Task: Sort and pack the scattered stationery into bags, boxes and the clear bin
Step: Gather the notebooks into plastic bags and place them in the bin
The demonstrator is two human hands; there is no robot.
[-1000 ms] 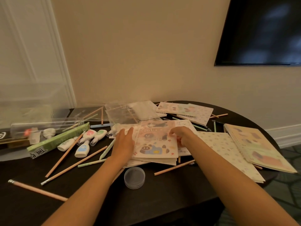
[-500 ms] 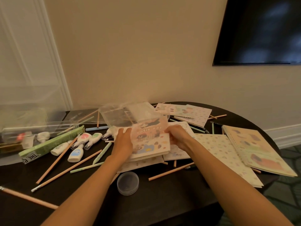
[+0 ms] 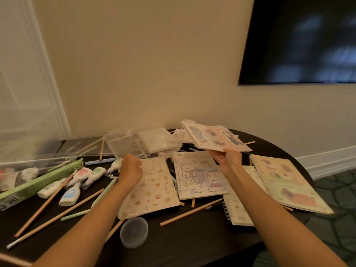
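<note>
Head view: the right hand [image 3: 228, 158] pinches the near edge of a pink notebook [image 3: 215, 137], thumb on top and fingers beneath. The notebook is held tilted in the air above the far middle of the dark table [image 3: 183, 247].

The left hand [image 3: 131, 170] hovers lower, at the far left corner of a notebook with small food prints [image 3: 154, 189]. Its fingers are curled with the knuckles toward the camera, and I cannot tell whether they grip anything.

Just right of that notebook lies a cat notebook [image 3: 198, 176], flat on the table below the raised one. It partly covers a spiral pad [image 3: 237, 211] further right. A large spiral notebook [image 3: 285, 184] lies at the right edge of the table.

Crumpled clear bags [image 3: 138, 143] sit far of the left hand. The clear bin [image 3: 28, 151] stands at the far left, blurred. A long green box [image 3: 38, 182] lies just beside the bin, and near the box is a cluster of correction tapes [image 3: 81, 176]. Loose pencils [image 3: 63, 211] lie scattered across the left half of the table. A round clear lid [image 3: 134, 232] rests near the table's front edge, between the forearms.
</note>
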